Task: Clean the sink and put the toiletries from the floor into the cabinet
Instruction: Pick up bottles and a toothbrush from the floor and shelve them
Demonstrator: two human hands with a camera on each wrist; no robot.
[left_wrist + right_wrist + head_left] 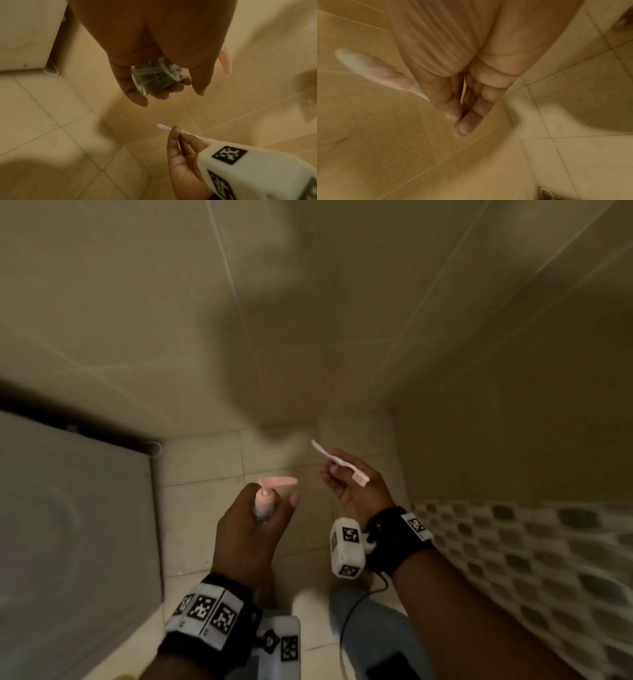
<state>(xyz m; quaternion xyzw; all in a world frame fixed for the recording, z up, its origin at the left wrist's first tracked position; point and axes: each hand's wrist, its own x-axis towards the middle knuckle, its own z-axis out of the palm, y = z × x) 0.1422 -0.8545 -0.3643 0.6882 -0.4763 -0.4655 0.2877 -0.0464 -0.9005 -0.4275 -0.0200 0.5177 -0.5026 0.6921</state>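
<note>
Here the left hand (251, 529) grips a half-hidden pump bottle (152, 79); right-hand fingers (173, 136) pinch a blurred toothbrush (337, 462).

Hidden and blurred parts
Pump bottle (263, 505) body mostly covered by the left hand (248, 534); toothbrush (373, 70) smeared by blur; its handle is hidden behind the right hand (453, 75).

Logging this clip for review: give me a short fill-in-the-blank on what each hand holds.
1. The left hand grips a clear pump bottle whose pump head is ____ in colour.
2. The right hand pinches a ____ by its handle.
3. Both hands are held above the tiled ____.

Missing words: pink; toothbrush; floor
</note>
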